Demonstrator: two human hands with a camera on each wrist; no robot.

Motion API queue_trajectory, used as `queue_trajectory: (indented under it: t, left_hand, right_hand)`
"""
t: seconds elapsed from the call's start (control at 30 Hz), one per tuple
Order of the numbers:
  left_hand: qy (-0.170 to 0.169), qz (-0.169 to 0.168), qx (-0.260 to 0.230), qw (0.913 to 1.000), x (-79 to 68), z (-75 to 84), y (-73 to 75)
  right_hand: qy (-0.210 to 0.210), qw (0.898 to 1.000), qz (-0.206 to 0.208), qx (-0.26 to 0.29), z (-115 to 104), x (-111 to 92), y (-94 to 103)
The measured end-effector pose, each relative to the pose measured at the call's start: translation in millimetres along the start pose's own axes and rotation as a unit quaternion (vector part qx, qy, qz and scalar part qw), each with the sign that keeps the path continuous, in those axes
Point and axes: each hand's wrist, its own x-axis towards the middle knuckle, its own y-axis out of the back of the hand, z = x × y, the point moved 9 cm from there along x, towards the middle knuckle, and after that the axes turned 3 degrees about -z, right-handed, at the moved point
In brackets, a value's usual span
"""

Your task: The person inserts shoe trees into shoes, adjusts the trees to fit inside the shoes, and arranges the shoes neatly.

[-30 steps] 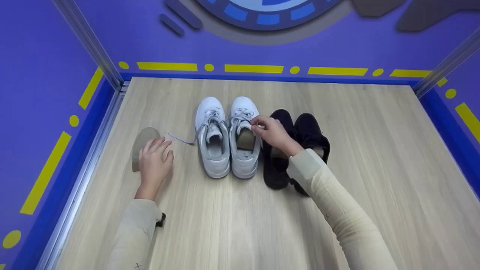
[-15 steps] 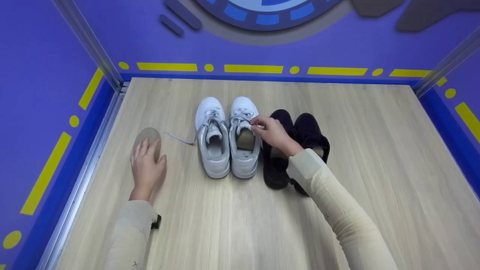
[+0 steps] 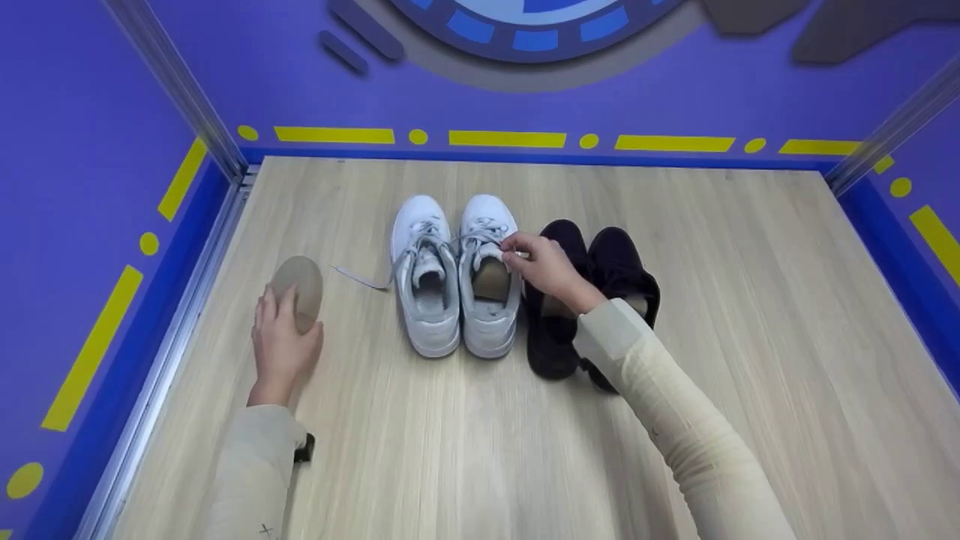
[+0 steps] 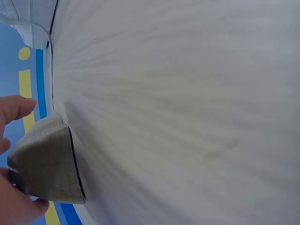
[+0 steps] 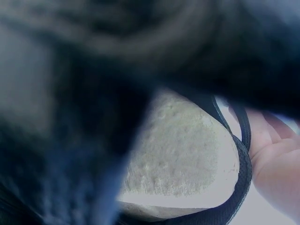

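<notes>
A pair of white sneakers stands side by side, with the left sneaker point(image 3: 433, 337) beside the right sneaker point(image 3: 489, 339). My right hand point(image 3: 551, 262) pinches the right sneaker at its tongue, beside the laces. A beige insert point(image 3: 491, 279) sits inside that shoe. Farther left lies a loose beige toe-shaped shoe insert point(image 3: 306, 281). My left hand point(image 3: 279, 337) reaches over it with extended fingers. In the left wrist view, the thumb stands apart from the insert point(image 4: 47, 161), and the fingers lie along its other side.
Black shoes point(image 3: 619, 259) stand under my right forearm, with a pale insert point(image 5: 187, 154) in one of them. A loose lace point(image 3: 360, 279) trails left from the white sneakers. Blue walls point(image 3: 525, 105) enclose the wooden tabletop point(image 3: 450, 450).
My left hand has moved left and slightly toward me, from the insert's right side to over it. The right hand keeps its pinch on the sneaker.
</notes>
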Motion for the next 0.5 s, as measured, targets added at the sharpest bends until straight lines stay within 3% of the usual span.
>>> queue_trajectory:
  t: [0.5]
  left_hand:
    - [0.041, -0.049, -0.031, 0.9975, -5.5, -18.6, -2.1]
  right_hand:
    - [0.004, 1.0, 0.001, -0.002, 0.1, 0.0, 0.3]
